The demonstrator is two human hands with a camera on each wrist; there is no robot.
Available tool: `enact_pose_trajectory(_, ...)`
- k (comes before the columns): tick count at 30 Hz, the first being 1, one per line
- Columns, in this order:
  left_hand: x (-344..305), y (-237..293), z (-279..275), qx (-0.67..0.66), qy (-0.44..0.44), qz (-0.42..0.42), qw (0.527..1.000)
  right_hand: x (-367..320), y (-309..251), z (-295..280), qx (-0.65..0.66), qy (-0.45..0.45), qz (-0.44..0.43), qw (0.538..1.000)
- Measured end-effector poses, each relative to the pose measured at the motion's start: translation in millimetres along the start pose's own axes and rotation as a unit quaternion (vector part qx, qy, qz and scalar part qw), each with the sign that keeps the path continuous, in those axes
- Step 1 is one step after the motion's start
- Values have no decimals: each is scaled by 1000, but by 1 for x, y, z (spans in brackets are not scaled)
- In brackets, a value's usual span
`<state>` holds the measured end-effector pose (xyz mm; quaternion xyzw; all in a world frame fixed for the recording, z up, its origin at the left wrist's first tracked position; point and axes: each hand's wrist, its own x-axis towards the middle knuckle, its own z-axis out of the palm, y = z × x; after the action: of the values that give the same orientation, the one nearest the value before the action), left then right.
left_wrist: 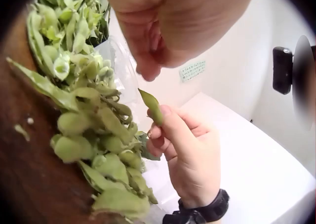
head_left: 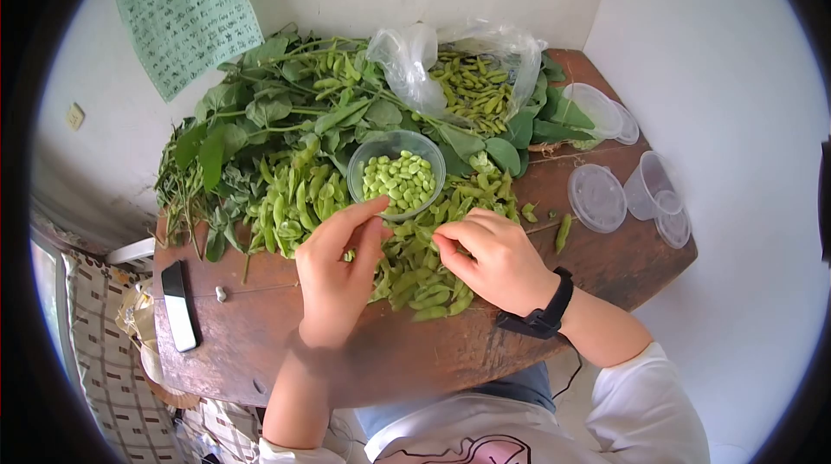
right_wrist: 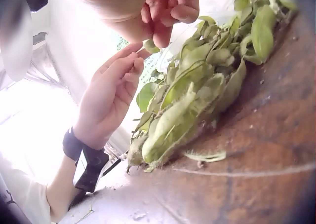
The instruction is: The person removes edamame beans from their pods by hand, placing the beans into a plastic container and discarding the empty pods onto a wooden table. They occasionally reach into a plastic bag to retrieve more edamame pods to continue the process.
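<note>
In the left wrist view my right hand (left_wrist: 190, 155), with a black band at the wrist, pinches a green soybean pod (left_wrist: 150, 105) between thumb and fingers. The pod's pointed end sticks out toward my left hand (head_left: 338, 265). The left thumb and forefinger reach out with their tips close together, and no thing shows between them. Both hands are over a heap of soybean pods (head_left: 424, 282) near the table's front. Just beyond the fingertips stands a clear plastic bowl (head_left: 355, 178) with shelled green soybeans (head_left: 402, 178) in it.
Leafy bean stalks (head_left: 260, 109) cover the table's back left. Behind the bowl lies a clear plastic bag (head_left: 407, 66) beside more pods (head_left: 472, 87). At right are clear lids (head_left: 595, 197) and a plastic cup (head_left: 647, 187). A phone (head_left: 178, 308) lies at left on the wooden table (head_left: 251, 343).
</note>
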<state>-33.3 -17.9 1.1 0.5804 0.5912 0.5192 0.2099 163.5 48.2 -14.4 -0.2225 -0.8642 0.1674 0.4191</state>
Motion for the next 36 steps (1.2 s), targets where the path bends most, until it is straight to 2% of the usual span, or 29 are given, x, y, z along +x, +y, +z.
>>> enact_pose_trajectory(3,12,0,2,11,34,40,999,1,1,-1,6,16,15,1000)
enact_pose_trajectory(5,21,-10,7,41,52,120,991,1,2,0,9,6,7,1000)
enact_pose_trajectory(6,25,-8,6,126,34,169,977,1,3,0,12,1,6,1000)
enact_pose_trajectory(7,26,-5,6,126,34,172,976,1,2,0,11,3,5,1000)
enact_pose_trajectory(9,25,5,8,315,31,281,906,2,0,-2,15,-8,8,1000)
enact_pose_trajectory(11,19,12,8,274,21,269,923,4,-1,-6,14,-5,0,1000)
enact_pose_trajectory(13,13,11,6,108,-96,178,973,5,-2,-7,13,-2,-5,1000)
enact_pose_trajectory(14,10,8,7,97,-104,172,975,5,-3,-7,18,6,-13,1000)
enact_pose_trajectory(19,0,13,8,33,-77,87,993,6,-7,-8,54,41,-14,998)
enact_pose_trajectory(21,-5,12,11,16,-64,54,996,6,-10,-8,121,28,60,990)
enact_pose_trajectory(23,-8,11,13,8,-42,25,999,5,-8,-7,139,11,73,988)
enact_pose_trajectory(28,-8,17,9,55,-39,77,995,4,-4,-4,176,0,89,980)
enact_pose_trajectory(33,-9,16,11,69,-50,97,992,1,1,-5,228,-45,176,957)
enact_pose_trajectory(34,-9,16,12,72,-40,99,992,2,0,-5,227,-43,174,957)
enact_pose_trajectory(36,-9,15,12,74,-31,105,991,4,-5,-5,258,3,228,939)
